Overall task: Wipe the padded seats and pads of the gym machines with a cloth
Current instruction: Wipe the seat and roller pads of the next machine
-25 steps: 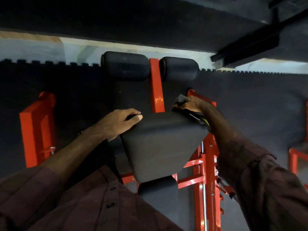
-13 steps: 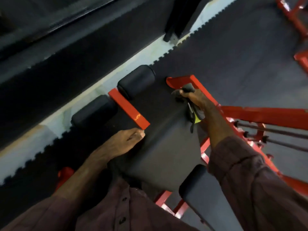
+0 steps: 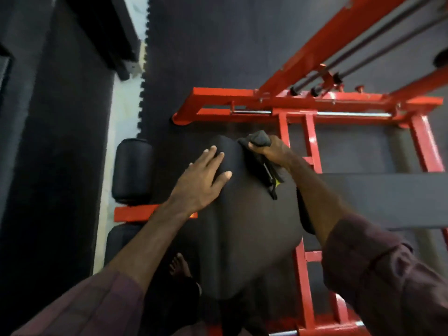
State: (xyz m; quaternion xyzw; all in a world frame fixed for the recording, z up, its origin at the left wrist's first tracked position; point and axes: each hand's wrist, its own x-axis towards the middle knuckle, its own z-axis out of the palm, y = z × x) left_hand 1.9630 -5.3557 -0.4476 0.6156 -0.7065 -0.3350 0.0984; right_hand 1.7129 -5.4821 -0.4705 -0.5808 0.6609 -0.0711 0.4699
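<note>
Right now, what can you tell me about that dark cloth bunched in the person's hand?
The dark grey, soft fabric cloth is bunched up and gripped in the right hand, a wad poking out above the fingers. The rest trails down across the black padded seat, showing a thin pale stripe and a small yellow-green patch near its lower end. It lies at the seat's upper right edge, beside the red metal frame.

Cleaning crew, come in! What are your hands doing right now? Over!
Left hand flat on the black padded seat. Right hand gripping the dark bunched cloth at the seat's far edge. Nothing in the way.
</note>
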